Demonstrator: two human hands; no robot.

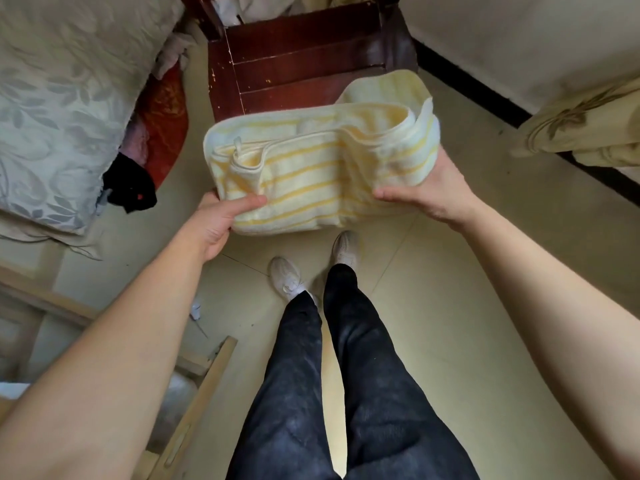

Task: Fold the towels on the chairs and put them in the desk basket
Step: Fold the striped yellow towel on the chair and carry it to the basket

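Standing before a dark red wooden chair, a person holds a yellow-and-white striped towel out in front of the body with both arms extended.

Head view, looking down:
- The towel is off the chair and in the air, above the floor and just in front of the chair's near edge. It is doubled over into a thick, roughly oblong bundle with its layers loosely stacked. Its right end curls up and over in a rounded fold, and a small hanging loop shows near the upper left corner.
- The left hand grips the towel's lower left corner, its thumb lying flat on top of the cloth and its fingers hidden underneath.
- The right hand grips the right end in the same way, thumb on the upper surface and fingers out of sight below the fold.
- Pale crumpled cloth lies at the far side of the chair, at the top edge of the view; whether it is another towel cannot be told.
- To the left is a bed covered with a leaf-patterned quilt. A red cloth and a black garment hang beside it.
- A pale patterned curtain hangs at the right, against a dark skirting.
- Light wooden slats lie at the lower left.
- Below the towel are the person's dark trousers and white shoes, planted on the tiled floor.
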